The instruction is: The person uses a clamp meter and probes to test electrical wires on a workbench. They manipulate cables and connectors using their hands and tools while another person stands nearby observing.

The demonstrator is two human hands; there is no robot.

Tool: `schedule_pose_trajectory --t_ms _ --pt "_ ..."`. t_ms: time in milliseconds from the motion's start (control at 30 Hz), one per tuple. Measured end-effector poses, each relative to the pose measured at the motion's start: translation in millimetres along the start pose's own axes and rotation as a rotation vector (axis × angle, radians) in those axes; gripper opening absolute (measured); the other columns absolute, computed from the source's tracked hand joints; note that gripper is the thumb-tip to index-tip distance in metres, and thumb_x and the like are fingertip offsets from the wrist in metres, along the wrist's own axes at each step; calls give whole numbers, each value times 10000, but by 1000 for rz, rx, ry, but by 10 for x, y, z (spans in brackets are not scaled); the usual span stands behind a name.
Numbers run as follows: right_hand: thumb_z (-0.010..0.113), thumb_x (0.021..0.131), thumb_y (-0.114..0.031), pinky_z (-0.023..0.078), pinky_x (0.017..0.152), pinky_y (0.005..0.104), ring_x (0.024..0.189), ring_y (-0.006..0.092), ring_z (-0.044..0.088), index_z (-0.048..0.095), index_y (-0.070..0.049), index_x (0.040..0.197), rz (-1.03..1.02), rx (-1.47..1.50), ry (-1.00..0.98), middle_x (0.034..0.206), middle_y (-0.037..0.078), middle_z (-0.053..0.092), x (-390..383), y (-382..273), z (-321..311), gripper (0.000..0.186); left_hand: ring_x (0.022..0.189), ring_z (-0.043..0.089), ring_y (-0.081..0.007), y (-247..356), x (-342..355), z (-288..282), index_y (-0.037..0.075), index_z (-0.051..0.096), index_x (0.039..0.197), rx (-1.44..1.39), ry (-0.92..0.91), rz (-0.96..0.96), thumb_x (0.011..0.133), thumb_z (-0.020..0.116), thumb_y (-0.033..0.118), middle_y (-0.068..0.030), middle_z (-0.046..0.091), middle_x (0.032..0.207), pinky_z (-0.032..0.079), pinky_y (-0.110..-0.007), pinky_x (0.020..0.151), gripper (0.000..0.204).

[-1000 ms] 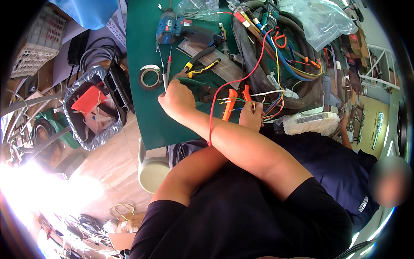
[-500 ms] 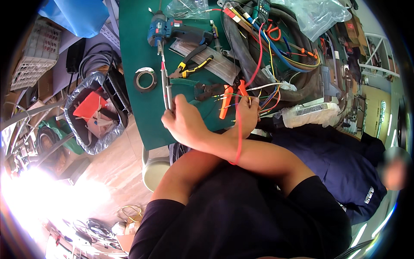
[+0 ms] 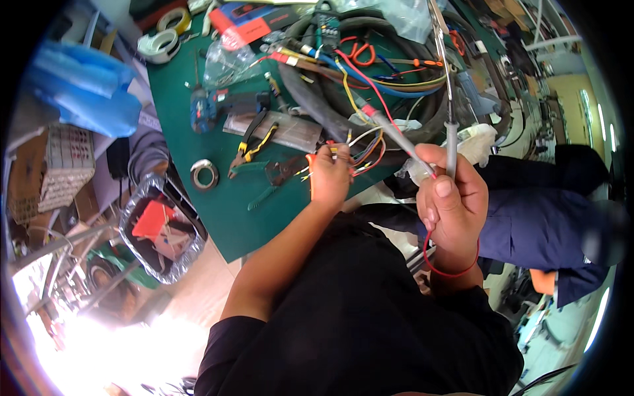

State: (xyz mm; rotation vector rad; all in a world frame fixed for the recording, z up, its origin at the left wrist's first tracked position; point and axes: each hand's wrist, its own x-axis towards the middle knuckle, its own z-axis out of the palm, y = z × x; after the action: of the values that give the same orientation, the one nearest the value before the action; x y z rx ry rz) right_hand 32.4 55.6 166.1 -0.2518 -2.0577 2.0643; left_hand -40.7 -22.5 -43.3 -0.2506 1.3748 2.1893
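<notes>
In the head view, print shows in only a few places and is hard to read: an orange-red box (image 3: 267,25) at the top bears small dark marks too soft to make out, the dark clamp meter (image 3: 328,30) has a face too small to read, and the dark blue garment (image 3: 528,221) of a person on the right carries a blurred pale patch. The right hand (image 3: 456,201) is raised near that garment, fingers folded tightly around two slim things: a grey test probe (image 3: 401,140), slanting up and left over the thick black cable (image 3: 307,99), and a grey-handled tool (image 3: 452,148), whose silver shaft runs up to the picture's upper edge, so its far end is hard to tell. The grip hides the lower part of both, and a red lead (image 3: 451,274) loops below the wrist. The left hand (image 3: 332,175) is at the near edge of the green table (image 3: 228,218), its fingers pinched narrow on thin coloured wires (image 3: 371,153), whose loose ends poke out to its left; the exact contact is covered by the fingers. An orange handle (image 3: 312,168) shows beside that hand, mostly hidden, and a green-handled crimping tool (image 3: 285,171) lies just left.
</notes>
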Motion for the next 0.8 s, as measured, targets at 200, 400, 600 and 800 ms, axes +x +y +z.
schedule_pose_trajectory --t_ms 200,400,600,800 --pt "482 1005 -218 364 434 174 455 49 480 533 31 1280 77 29 276 747 91 665 -286 196 -400 374 498 461 -54 507 4 80 14 546 981 7 -82 24 981 563 228 -10 545 703 380 -212 432 214" --pt "455 995 -148 345 416 162 415 32 421 510 39 1304 100 272 272 936 169 707 -424 449 -650 365 480 446 -52 698 10 175 -4 568 1004 69 -201 -13 971 578 215 -10 545 695 373 -198 424 222" --pt "442 987 -118 344 419 167 427 23 403 538 19 1264 155 300 296 982 181 703 -515 687 -695 324 475 415 -43 873 -47 349 -36 561 1164 117 -252 -78 972 559 232 2 508 669 334 -185 414 329" --pt "442 995 -131 349 431 164 435 28 405 544 4 1250 133 314 304 989 187 698 -537 804 -721 306 435 341 -25 869 48 308 -41 527 1230 -10 -332 -229 971 523 202 37 459 613 257 -196 388 355"
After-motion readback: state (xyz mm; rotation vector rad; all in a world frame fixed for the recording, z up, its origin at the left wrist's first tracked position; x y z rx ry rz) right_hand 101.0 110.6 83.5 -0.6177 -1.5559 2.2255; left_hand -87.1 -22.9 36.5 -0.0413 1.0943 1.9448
